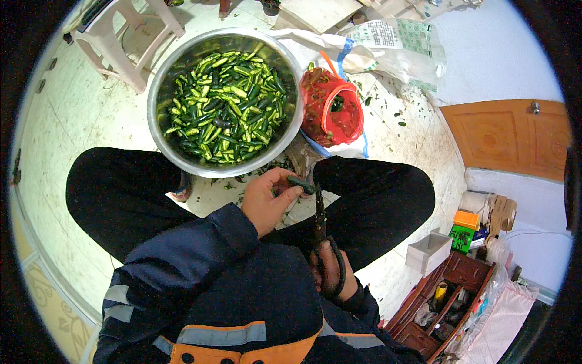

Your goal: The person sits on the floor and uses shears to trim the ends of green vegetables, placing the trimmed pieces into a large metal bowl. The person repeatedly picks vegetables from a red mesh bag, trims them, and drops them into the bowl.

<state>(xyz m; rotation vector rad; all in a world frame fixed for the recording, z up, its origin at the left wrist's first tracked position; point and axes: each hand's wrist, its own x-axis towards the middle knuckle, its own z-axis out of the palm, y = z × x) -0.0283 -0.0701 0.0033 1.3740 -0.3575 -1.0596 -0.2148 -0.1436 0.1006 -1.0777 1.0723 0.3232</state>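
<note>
My left hand [267,200] pinches a dark green pepper [302,184] between thumb and fingers, above the gap between my legs. My right hand [329,268] grips a pair of scissors [320,214] by the black handles. Their dirty blades point away from me, and the tip is right beside the end of the pepper; whether they touch is unclear. Beyond my hands a large steel basin [155,132] holds many cut green pepper pieces [227,107], pale on the inside. A red mesh bag [336,120] with an orange-red rim lies to its right, with some green peppers in it.
A white plastic stool [132,68] stands behind the basin at left. A white sack [313,41] and clear plastic packaging [391,50] lie at back right. Green scraps [395,118] litter the tiled floor. A dark red wooden cabinet [448,295] with boxes is at right, near a wooden door [509,134].
</note>
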